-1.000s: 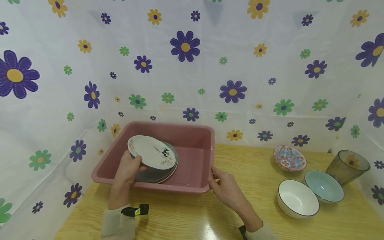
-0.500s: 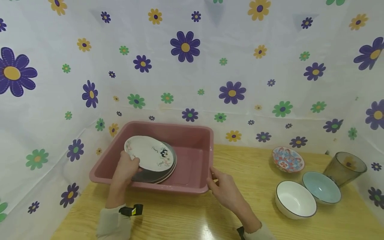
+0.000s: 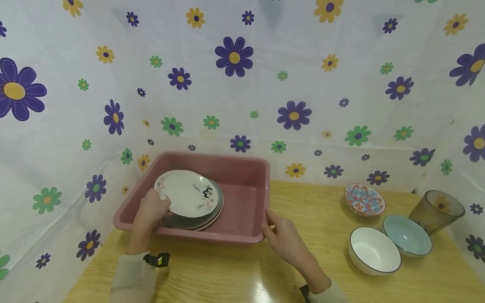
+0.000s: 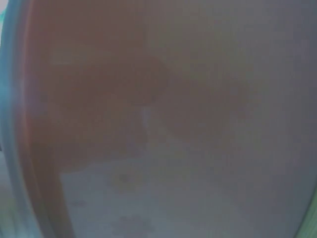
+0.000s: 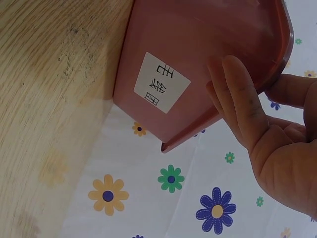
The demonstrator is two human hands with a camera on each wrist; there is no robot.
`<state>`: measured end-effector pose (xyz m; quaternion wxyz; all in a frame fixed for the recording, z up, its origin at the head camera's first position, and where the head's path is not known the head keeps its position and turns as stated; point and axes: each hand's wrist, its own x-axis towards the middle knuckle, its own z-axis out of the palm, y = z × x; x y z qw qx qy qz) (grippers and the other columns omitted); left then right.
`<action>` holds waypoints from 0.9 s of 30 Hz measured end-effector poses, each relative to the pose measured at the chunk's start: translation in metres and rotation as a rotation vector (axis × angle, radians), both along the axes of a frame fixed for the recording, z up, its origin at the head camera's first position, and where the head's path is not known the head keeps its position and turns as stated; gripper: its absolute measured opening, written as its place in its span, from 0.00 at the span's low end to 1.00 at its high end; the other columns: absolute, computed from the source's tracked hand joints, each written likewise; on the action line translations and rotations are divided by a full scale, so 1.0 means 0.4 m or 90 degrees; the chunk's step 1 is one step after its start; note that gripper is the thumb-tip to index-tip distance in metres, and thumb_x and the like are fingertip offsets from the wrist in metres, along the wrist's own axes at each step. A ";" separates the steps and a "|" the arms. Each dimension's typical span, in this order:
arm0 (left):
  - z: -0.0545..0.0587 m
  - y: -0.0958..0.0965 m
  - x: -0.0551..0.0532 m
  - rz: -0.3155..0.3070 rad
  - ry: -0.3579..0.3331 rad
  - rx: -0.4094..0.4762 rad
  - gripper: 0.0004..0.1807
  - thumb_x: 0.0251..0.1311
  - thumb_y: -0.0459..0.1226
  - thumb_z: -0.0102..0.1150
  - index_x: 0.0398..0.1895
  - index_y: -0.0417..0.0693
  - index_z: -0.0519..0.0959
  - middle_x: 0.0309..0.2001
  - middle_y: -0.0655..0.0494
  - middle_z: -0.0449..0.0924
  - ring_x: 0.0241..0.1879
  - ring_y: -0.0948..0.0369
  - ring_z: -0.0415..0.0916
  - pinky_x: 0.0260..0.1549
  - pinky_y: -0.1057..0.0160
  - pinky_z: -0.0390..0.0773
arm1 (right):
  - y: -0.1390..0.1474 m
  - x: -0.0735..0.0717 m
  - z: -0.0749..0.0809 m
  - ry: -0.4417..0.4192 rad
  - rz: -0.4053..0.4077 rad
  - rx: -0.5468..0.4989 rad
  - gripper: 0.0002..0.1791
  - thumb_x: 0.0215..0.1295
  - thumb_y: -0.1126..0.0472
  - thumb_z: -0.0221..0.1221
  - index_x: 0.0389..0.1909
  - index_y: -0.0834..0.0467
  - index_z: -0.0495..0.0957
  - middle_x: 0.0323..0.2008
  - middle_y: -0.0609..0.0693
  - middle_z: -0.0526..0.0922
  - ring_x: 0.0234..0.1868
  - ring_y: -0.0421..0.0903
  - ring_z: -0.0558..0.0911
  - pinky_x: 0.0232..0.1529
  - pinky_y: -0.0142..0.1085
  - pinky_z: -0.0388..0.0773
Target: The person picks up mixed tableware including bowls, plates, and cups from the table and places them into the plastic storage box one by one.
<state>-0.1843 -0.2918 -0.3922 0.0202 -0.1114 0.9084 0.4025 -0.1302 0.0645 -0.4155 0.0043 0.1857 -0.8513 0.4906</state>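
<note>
In the head view my left hand (image 3: 150, 209) pinches the lower left edge of a white oval plate (image 3: 185, 191) with a floral print. That plate lies nearly flat over a darker grey plate (image 3: 185, 222) at the left of a pink plastic basin (image 3: 242, 206). Another pale rim shows beneath; the fingers under the plate are hidden. My right hand (image 3: 285, 242) holds the basin's right rim near its front corner. In the right wrist view, the right thumb is at the rim and the fingers (image 5: 240, 94) lie along the outer wall. The left wrist view is dim and blurred.
On the wooden table (image 3: 303, 223) at right stand a red-and-blue patterned bowl (image 3: 364, 200), a white bowl (image 3: 375, 251), a light blue bowl (image 3: 407, 235) and a smoky glass (image 3: 437, 212). A flowered sheet (image 3: 261, 92) hangs behind. A label (image 5: 161, 83) marks the basin's side.
My left hand has shifted left with the white plate, which now lies flatter and lower over the plates beneath. My right hand stays on the basin's rim.
</note>
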 end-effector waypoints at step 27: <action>-0.035 -0.064 -0.055 -0.101 -0.097 -0.142 0.03 0.51 0.25 0.51 0.29 0.33 0.70 0.25 0.47 0.74 0.25 0.55 0.74 0.24 0.64 0.70 | 0.002 -0.003 -0.009 0.014 -0.007 0.011 0.24 0.70 0.69 0.53 0.66 0.70 0.68 0.39 0.59 0.85 0.23 0.35 0.79 0.17 0.29 0.73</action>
